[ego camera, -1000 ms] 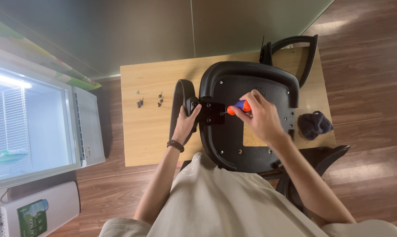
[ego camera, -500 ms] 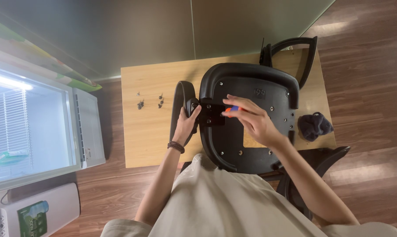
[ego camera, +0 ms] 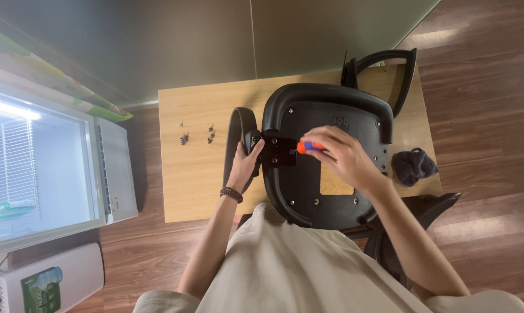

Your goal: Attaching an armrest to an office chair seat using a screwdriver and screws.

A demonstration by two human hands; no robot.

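A black office chair seat (ego camera: 325, 116) lies upside down on a wooden table (ego camera: 192, 179). My left hand (ego camera: 245, 164) grips a black armrest (ego camera: 237, 127) at the seat's left side, by the metal bracket (ego camera: 278, 152). My right hand (ego camera: 340, 155) holds a screwdriver with an orange and blue handle (ego camera: 308, 146), its tip pointing at the bracket. A second armrest (ego camera: 389, 64) sits at the seat's far right edge.
Several small screws (ego camera: 196, 134) lie on the table's left part. A dark cloth bundle (ego camera: 413, 166) rests at the table's right edge. A white chest freezer with a glass lid (ego camera: 47, 168) stands to the left. Wooden floor surrounds the table.
My right hand has moved left with the screwdriver, from the seat's middle toward the bracket. My left hand has stayed on the armrest.
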